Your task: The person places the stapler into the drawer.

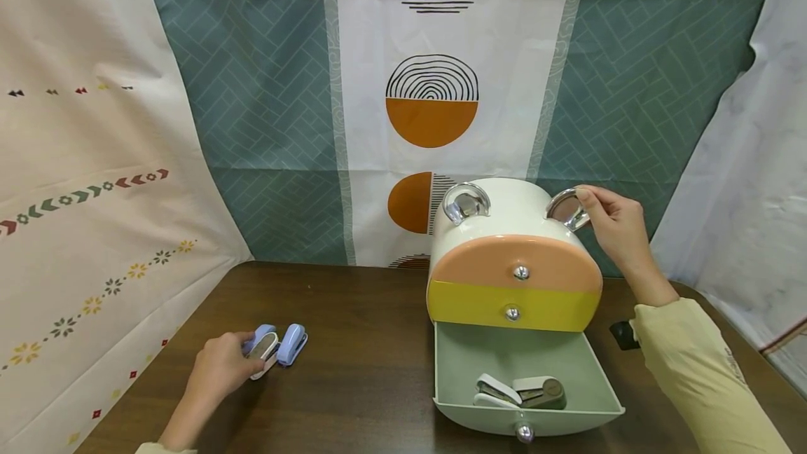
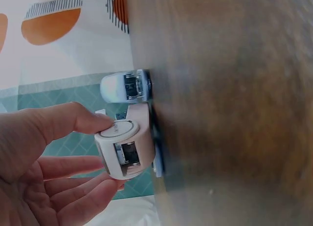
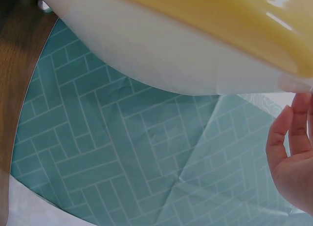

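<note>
At the left of the table, my left hand (image 1: 221, 366) pinches a white stapler (image 1: 265, 354) between thumb and fingers; it shows close up in the left wrist view, as a pale stapler (image 2: 128, 150). A blue stapler (image 1: 293, 344) lies just right of it, and another blue stapler (image 1: 262, 333) is partly hidden behind it. My right hand (image 1: 621, 230) grips the silver ring handle (image 1: 563, 206) on top of a small drawer cabinet (image 1: 504, 209). The cabinet's green bottom drawer (image 1: 454, 370) is pulled out, with a white stapler (image 1: 497, 391) and a dark green and white stapler (image 1: 542, 394) inside.
A second silver ring (image 1: 466, 202) stands on the cabinet's left side. The orange drawer (image 1: 479, 261) and yellow drawer (image 1: 473, 303) are closed. Patterned cloth (image 1: 271, 125) hangs behind the brown table (image 1: 366, 370).
</note>
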{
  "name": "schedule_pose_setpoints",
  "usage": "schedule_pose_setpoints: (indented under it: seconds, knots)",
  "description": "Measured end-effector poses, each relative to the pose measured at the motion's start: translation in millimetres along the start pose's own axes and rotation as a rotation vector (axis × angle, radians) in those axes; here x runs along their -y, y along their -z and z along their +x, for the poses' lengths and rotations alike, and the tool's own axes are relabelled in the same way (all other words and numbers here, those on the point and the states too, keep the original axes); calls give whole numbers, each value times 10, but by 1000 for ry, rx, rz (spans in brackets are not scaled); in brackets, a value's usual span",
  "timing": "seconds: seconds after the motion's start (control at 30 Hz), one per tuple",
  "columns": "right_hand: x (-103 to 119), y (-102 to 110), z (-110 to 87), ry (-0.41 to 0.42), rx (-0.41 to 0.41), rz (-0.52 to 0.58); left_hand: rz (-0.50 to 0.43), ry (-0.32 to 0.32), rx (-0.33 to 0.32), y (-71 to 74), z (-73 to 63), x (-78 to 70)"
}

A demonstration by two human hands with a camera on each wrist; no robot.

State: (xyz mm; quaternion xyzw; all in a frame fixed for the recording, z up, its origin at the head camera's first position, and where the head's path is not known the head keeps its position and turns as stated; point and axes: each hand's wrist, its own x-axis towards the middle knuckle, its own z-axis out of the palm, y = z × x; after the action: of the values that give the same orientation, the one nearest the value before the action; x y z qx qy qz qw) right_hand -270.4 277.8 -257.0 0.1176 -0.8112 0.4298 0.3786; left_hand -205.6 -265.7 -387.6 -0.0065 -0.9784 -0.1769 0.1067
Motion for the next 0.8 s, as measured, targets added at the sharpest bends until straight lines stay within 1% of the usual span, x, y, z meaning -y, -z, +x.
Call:
schedule_pose_setpoints:
  seconds: [0.17, 0.37, 0.53, 0.63, 0.8]
  knots:
    - [7, 1, 5, -6, -1, 1, -11, -13, -42, 52, -28, -29]
    - [3, 1, 9, -6, -6, -3, -20, -19, -54, 129, -63, -88]
    - [-9, -2, 11, -12, -1, -11, -26, -59, -102, 184, -102, -156]
    - [-8, -6, 10, -13, 3, -6, -40, -67, -127, 219, -121, -225]
    - [2, -7, 3, -16, 5, -11, -93, -77, -158, 257, -152, -390]
